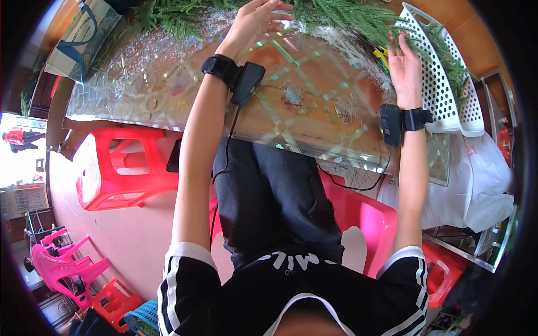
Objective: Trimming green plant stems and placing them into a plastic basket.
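My left hand (255, 25) is over the far part of the table, palm turned sideways and fingers apart, with nothing seen in it. Behind it lie green needle-leaved sprigs (358, 19) that look like artificial pine. At the right, my right hand (404, 66) is raised with its fingers apart, close to the sprig tips and beside a white perforated basket (434, 84). I cannot tell whether its fingertips touch the greenery. A small yellow-and-green object (382, 58) lies just left of that hand. White flecks (342, 42) are scattered near the sprigs.
A clear patterned cover lies over the brown table (302, 120). More sprigs (174, 19) and a paper bag with blue handles (84, 42) are at the far left. A red stool (126, 165) stands left of my legs. White plastic bags (471, 185) hang at the right.
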Demonstrator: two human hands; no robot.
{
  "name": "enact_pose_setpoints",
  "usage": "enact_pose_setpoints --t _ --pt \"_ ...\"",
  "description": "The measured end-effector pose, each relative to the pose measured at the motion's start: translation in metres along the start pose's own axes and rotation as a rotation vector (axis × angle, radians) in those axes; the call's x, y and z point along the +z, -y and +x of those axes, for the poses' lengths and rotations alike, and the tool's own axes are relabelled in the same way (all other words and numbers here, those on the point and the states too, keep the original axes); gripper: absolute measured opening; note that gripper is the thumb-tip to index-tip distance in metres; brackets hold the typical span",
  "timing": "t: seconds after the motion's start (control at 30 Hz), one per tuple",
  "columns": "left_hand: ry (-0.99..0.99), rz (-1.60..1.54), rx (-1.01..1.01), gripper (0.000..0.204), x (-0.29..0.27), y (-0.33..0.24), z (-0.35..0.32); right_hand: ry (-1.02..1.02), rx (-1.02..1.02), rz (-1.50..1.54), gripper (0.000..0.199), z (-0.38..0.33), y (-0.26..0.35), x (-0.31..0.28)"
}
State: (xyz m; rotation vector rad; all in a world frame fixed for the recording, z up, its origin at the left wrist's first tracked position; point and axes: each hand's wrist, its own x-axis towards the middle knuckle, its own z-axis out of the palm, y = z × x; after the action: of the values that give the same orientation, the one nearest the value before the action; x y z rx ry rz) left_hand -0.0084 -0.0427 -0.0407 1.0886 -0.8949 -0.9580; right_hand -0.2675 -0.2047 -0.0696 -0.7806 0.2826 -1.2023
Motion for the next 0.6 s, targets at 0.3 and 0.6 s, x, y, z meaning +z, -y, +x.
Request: enact_pose_setpoints --t 0.3,0.6 --pt "0.125 -0.114 0.071 0.029 -0.017 0.013 0.012 0.063 0.113 -0.058 0.015 -0.009 -0.005 0.006" --pt "0.19 -0.243 -0.02 0.044 -0.023 0.021 0.022 0.052 0.12 -0.027 0.016 -0.008 -0.004 0.005"
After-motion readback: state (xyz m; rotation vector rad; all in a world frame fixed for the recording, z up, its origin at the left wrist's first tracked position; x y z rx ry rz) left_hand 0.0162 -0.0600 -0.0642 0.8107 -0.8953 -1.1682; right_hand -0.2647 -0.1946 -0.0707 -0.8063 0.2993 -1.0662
